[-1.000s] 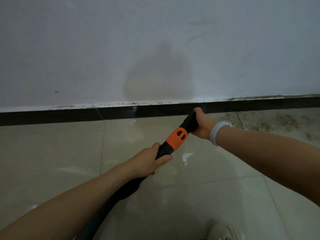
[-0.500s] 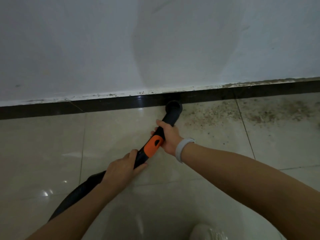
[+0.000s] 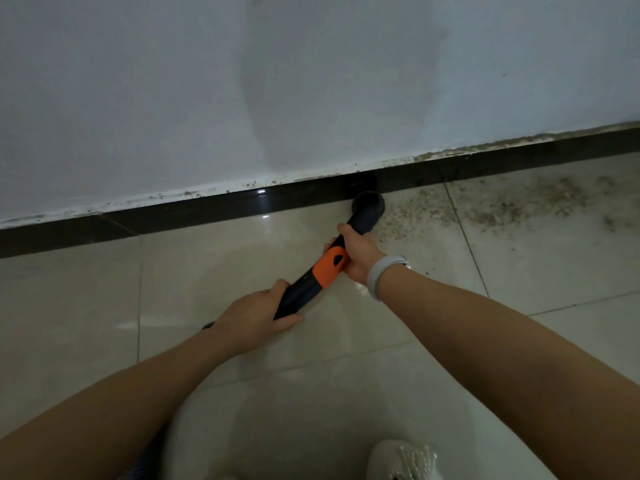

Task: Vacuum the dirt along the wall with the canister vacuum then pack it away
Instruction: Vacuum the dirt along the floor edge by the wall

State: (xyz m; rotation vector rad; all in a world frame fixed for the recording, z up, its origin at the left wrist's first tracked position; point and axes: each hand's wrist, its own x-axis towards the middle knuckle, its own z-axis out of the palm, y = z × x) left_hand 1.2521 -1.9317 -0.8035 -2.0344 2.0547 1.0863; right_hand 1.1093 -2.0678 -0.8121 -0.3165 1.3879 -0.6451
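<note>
**dustbunny_42:** ok so where's the vacuum at in the head cam shot? can't make it out, pretty dark.

**tilefloor_guy:** only the hose end shows, canister itself isn't in frame. The black vacuum nozzle (image 3: 367,206) has its round mouth down on the floor tiles (image 3: 207,271), right up against the dark baseboard (image 3: 173,216) under the white wall (image 3: 311,81). Behind the mouth there's an orange collar (image 3: 330,268) on the tube.

**dustbunny_42:** and the hands?

**tilefloor_guy:** both wrapped around the tube. Right hand (image 3: 360,251) is closed on it just ahead of the orange bit, nearer the mouth, with a pale wristband (image 3: 382,271) on that wrist. Left hand (image 3: 256,317) is closed on the black part behind the collar, lower down in the frame.

**dustbunny_42:** dirt?

**tilefloor_guy:** gritty brownish dirt (image 3: 502,206) spread on the tiles to the right of the nozzle, running along the baseboard, starting just beside the mouth. Tiles to the left look clean. Also a light-coloured shoe (image 3: 403,460) at the bottom edge.
</note>
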